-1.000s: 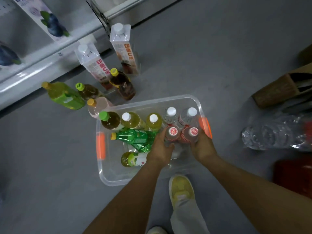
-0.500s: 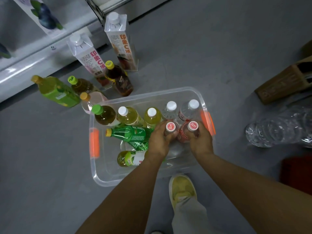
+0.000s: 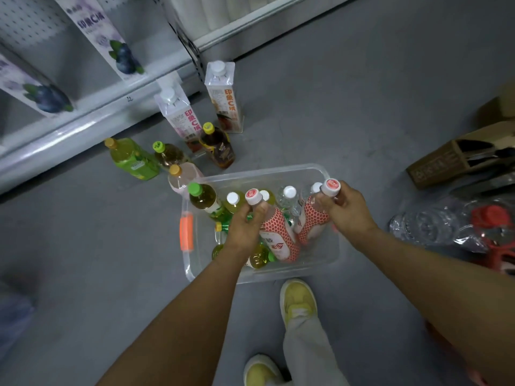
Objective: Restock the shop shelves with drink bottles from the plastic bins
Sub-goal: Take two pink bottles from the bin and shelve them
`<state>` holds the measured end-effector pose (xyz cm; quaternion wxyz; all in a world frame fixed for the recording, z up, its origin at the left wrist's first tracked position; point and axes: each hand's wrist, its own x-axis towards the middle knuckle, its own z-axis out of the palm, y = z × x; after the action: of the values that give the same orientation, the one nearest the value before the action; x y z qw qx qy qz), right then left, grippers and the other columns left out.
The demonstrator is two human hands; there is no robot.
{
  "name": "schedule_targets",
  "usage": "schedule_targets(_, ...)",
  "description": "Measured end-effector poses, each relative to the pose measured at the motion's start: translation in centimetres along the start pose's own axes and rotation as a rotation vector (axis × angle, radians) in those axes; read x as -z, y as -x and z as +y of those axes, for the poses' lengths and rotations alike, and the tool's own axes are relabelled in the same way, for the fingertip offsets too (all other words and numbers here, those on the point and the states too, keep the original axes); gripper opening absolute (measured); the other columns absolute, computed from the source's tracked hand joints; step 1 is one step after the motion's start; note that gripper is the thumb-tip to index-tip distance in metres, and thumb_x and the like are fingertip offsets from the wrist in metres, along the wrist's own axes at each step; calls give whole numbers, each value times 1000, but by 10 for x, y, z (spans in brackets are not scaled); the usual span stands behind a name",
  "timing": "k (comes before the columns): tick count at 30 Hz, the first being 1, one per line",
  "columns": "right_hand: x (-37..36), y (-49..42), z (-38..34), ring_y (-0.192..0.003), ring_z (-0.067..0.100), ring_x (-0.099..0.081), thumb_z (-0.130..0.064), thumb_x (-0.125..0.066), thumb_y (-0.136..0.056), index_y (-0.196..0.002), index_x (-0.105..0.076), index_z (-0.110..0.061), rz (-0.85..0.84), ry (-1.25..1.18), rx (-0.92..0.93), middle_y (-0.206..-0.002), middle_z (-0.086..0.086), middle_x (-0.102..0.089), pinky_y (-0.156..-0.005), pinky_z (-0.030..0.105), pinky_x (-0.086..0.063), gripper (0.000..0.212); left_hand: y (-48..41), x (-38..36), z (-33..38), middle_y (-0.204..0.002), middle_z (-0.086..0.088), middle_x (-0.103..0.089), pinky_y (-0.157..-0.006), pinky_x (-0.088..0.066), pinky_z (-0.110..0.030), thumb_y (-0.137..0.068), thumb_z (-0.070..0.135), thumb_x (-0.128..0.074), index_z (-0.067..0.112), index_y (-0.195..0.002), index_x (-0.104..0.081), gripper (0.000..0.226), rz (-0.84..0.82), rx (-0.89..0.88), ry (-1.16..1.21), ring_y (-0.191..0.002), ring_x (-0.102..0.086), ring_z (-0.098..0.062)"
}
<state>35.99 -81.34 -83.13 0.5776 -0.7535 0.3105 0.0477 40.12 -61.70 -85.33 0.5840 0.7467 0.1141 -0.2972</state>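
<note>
Over the clear bin (image 3: 264, 174), the left hand (image 3: 245, 227) grips one red-patterned bottle (image 3: 278, 235) by its neck and the right hand (image 3: 348, 213) grips its twin (image 3: 309, 221), which looks like the lifting-out step, so next comes carrying both to the shelf (image 3: 83, 107) beyond the bin.

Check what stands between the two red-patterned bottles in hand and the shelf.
Two tall juice cartons and several tea bottles stand on the floor between the bin and the shelf. Lifted above them, the red-patterned bottles in the left hand and right hand likely have a clear path.
</note>
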Motion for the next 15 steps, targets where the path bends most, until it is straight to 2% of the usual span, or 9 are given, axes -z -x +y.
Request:
schedule_targets(2, 10, 3, -24, -89, 15, -65, -10, -61, -95, -108, -63, -2, -39, 10, -3, -101, 8, -69, -70, 16, -51, 16, 12, 8, 17, -116, 5, -63, -75, -51, -17, -101, 39, -50, 22, -126, -57, 31, -28, 28, 33, -93, -58, 0)
schedule_targets(4, 16, 5, -46, -84, 12, -64, -13, -60, -97, -108, -63, -1, -82, -9, -12, -96, 6, -69, -66, 15, -52, 16, 25, 17, 32, -115, 4, -66, -92, -52, -36, -100, 43, -50, 31, -114, -58, 21, -51, 66, 55, -99, -62, -7)
schedule_targets(5, 17, 7, -59, -80, 9, -63, -15, -58, -98, -106, -62, -4, -107, -28, -21, -93, 3, -68, -62, 15, -50, 14, 31, 23, 39, -113, 3, -68, -95, -52, -41, -99, 45, -50, 32, -112, -59, 20, -47, 77, 62, -101, -64, -11)
schedule_targets(7, 17, 11, -81, -78, 1, -59, -24, -56, -99, -107, -60, -15, -169, -58, -56, -92, -7, -65, -59, 14, -47, 12, 43, 30, 49, -112, 0, -71, -96, -53, -45, -97, 51, -50, 28, -116, -60, 32, -26, 116, 89, -102, -67, -17)
schedule_targets(8, 16, 14, -93, -82, 0, -57, -30, -55, -99, -111, -58, -20, -208, -50, -78, -96, -10, -64, -66, 19, -49, 15, 51, 35, 55, -111, -1, -72, -95, -54, -47, -97, 54, -49, 28, -121, -60, 37, -15, 140, 112, -102, -68, -18)
schedule_targets(10, 13, 17, -113, -94, 8, -59, -38, -55, -98, -118, -57, -27, -274, -31, -121, -107, -10, -64, -84, 39, -51, 23, 63, 45, 66, -113, 0, -72, -88, -55, -44, -97, 56, -48, 29, -128, -57, 43, -3, 185, 163, -102, -69, -18)
schedule_targets(12, 8, 21, -136, -100, 17, -62, -38, -55, -98, -118, -58, -27, -314, -53, -152, -109, -5, -66, -90, 50, -51, 23, 76, 56, 79, -117, 1, -70, -84, -54, -41, -96, 57, -48, 31, -132, -56, 45, 18, 219, 201, -103, -68, -18)
schedule_targets(15, 1, 30, -171, -100, 22, -63, -38, -56, -97, -116, -59, -25, -383, -70, -194, -108, 1, -67, -89, 50, -52, 23, 92, 68, 100, -116, 1, -71, -94, -53, -47, -94, 62, -48, 33, -134, -55, 50, 46, 245, 259, -102, -69, -20)
